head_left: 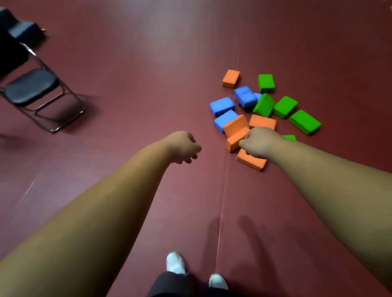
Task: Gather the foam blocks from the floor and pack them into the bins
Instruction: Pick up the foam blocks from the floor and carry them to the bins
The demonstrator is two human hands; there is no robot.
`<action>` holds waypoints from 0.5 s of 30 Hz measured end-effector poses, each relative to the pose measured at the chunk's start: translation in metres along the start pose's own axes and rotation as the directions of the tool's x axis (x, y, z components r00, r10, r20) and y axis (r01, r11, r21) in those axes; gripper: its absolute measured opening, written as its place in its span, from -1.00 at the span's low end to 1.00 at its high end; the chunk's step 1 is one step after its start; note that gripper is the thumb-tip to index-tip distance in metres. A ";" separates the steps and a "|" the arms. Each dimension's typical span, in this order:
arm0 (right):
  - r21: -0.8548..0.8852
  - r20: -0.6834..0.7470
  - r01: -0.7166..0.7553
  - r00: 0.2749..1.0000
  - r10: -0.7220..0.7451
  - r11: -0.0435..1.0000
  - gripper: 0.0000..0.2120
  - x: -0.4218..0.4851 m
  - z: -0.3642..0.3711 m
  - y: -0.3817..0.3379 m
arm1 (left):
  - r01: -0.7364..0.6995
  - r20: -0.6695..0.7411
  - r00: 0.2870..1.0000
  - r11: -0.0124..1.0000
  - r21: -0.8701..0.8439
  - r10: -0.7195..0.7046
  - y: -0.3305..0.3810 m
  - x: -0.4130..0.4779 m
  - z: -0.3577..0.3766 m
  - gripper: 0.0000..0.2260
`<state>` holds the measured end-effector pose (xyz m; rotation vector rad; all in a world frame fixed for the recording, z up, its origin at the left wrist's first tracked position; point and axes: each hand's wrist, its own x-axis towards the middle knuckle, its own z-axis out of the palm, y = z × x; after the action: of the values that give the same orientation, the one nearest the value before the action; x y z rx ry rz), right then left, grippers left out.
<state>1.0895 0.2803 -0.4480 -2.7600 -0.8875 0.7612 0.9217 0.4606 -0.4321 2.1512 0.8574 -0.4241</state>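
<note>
Standing on the dark red floor [144, 83] with both arms stretched forward and down, the person faced a loose heap of foam blocks [262, 121] lying to the right of a floor seam [221, 203]. The heap mixed three colours: blue blocks [221, 105] on its near-left side, green blocks [304, 122] on its far-right side, and orange ones at the near edge. A single orange block [231, 78] lay a little apart at the far end. Several blocks leaned on their neighbours instead of lying flat, which suggested they had been tipped out, not set down.

The right hand [260, 144] was over the near orange blocks, fingers curled. A tilted orange block [233, 142] met its knuckles, but I could not tell whether the hand gripped that block or merely hung in front of it. The left hand [184, 148] hung loosely curled over bare floor and held nothing, probably kept free for a second block.

No bins were in view, so every visible block was on the floor and the packing looked barely begun. A black folding chair [30, 87] stood well apart on the left, and white shoes [175, 263] showed at the bottom edge.
</note>
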 end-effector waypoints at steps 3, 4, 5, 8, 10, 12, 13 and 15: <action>0.044 0.021 -0.057 0.998 0.056 0.997 -0.70 0.023 -0.009 0.028 | -0.023 0.039 0.999 1.000 0.020 0.022 0.029 0.048 0.001 -0.81; 0.050 0.024 -0.066 0.998 0.065 0.997 -0.73 0.030 -0.012 0.035 | -0.024 0.061 0.998 1.000 0.014 0.023 0.035 0.065 0.002 -0.82; 0.051 0.023 -0.076 0.997 0.075 0.996 -0.75 0.040 -0.016 0.041 | -0.024 0.081 0.996 1.000 0.012 0.023 0.041 0.083 0.002 -0.82; 0.026 0.034 -0.132 0.991 0.131 0.991 -0.71 0.085 -0.025 0.057 | -0.051 0.125 0.991 0.998 0.031 0.047 0.055 0.144 -0.001 -0.81; -0.016 0.036 -0.175 0.984 0.175 0.985 -0.66 0.123 -0.033 0.066 | -0.057 0.151 0.987 0.998 0.040 0.050 0.063 0.188 -0.007 -0.81; -0.043 0.042 -0.208 0.977 0.210 0.977 -0.62 0.163 -0.042 0.069 | -0.061 0.179 0.983 0.996 0.059 0.049 0.071 0.234 -0.015 -0.81; -0.048 0.054 -0.217 0.974 0.219 0.975 -0.59 0.184 -0.048 0.068 | -0.057 0.188 0.981 0.996 0.075 0.042 0.074 0.255 -0.021 -0.81; -0.058 0.085 -0.225 0.970 0.229 0.973 -0.60 0.223 -0.062 0.062 | -0.034 0.222 0.975 0.994 0.099 0.011 0.078 0.295 -0.032 -0.80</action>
<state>1.3081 0.3601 -0.5068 -2.9247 -0.6175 0.9212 1.1888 0.5773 -0.5284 2.1546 0.6984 -0.6952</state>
